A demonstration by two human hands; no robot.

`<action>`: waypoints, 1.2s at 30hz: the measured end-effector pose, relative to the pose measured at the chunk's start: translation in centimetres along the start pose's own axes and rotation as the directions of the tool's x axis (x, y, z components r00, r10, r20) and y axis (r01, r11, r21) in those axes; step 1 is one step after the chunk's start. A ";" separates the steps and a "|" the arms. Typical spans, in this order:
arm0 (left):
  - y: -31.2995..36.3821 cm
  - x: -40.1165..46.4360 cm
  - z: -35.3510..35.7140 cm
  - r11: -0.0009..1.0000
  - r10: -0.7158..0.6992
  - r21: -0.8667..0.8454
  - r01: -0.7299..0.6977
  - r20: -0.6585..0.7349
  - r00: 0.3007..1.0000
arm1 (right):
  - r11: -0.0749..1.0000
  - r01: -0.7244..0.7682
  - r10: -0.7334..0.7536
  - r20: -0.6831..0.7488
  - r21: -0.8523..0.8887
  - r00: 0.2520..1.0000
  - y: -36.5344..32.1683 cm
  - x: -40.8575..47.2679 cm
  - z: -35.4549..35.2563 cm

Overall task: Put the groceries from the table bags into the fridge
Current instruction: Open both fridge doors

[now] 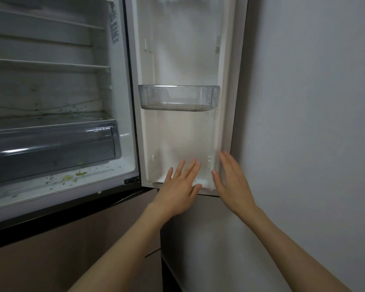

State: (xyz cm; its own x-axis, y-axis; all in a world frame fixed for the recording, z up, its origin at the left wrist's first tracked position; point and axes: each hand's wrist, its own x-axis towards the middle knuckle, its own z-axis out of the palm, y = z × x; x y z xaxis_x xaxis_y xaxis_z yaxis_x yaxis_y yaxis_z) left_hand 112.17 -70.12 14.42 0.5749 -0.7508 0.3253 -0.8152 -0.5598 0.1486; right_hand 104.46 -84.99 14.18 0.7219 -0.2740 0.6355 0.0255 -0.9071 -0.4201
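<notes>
Fridge: the fridge [57, 114] stood open, its door [183, 60] swung wide to the right against a grey wall [303, 102], likely to give free access for loading.
Left hand: the left hand [180, 184] lay flat, fingers straight and spread, over the bottom of the door's inner panel, gripping nothing.
Right hand: the right hand [230, 182] was also flat with straight fingers, beside the door's outer edge, holding nothing; contact could not be told.
Groceries: none in view; bags and table were out of frame.
Storage: 1 clear door bin [178, 98], 2 shelves and a grey crisper drawer [51, 144] showed no food, only crumbs on the fridge floor.
Writing: a sticker [113, 26] on the inner wall, unreadable.
</notes>
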 end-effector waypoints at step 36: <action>-45.8 -9.2 -15.3 0.713 -0.577 0.214 0.668 -0.363 0.732 | 0.949 0.264 -0.216 0.253 -0.173 0.943 -23.3 24.8 31.6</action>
State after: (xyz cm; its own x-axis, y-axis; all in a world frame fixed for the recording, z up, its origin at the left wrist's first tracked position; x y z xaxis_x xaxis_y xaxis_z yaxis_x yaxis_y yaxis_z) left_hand 143.13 -32.27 18.92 0.8653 -0.0995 0.4913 -0.1820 -0.9756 0.1230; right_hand 143.66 -60.54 19.24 0.8500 0.0188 0.5264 0.0954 -0.9883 -0.1188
